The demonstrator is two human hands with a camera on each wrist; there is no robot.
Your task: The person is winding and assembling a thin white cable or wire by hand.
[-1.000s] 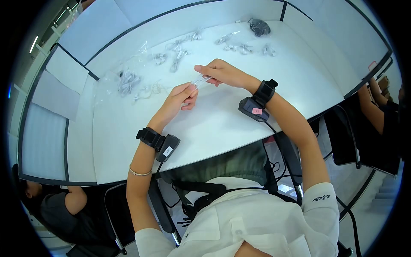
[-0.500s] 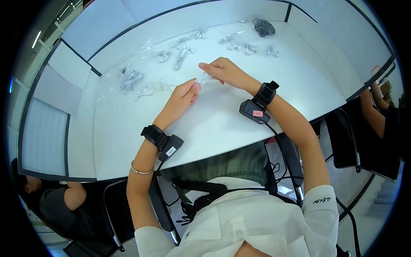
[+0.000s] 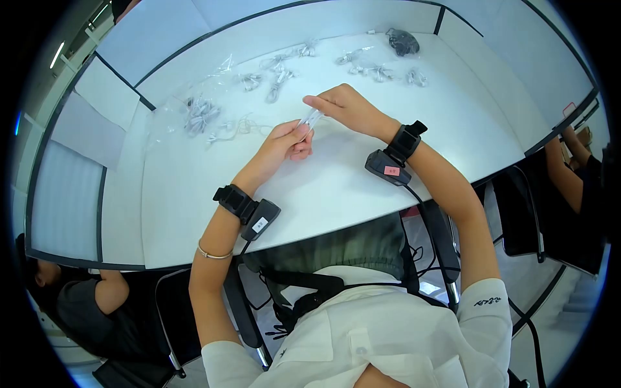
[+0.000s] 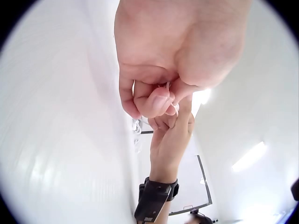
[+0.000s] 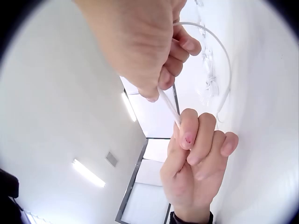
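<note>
A white cable [image 5: 169, 106] runs as a short taut stretch between my two hands over the table. My left hand [image 3: 289, 141] pinches its near end between thumb and curled fingers. Up and to the right, my right hand [image 3: 350, 108] grips the other end, thumb pointing left along the top. In the head view the strands [image 3: 312, 119] look doubled and pale between the fingertips. A thin loop of the cable [image 5: 228, 63] hangs out from under the right hand in the right wrist view. The parts inside both grips are hidden.
Bundled white cables [image 3: 279, 86] lie across the back of the white table, some in clear plastic. At left are a larger bundle [image 3: 202, 118] and a loose cable [image 3: 223, 134]. A dark bundle [image 3: 403, 42] sits at the back right. Low white partitions [image 3: 482, 68] border the table.
The left hand has turned slightly, its fingers curling and spreading again below the cable. The stretch between the hands now stands steeper. Both hands keep hold, and the head view has shifted slightly.
</note>
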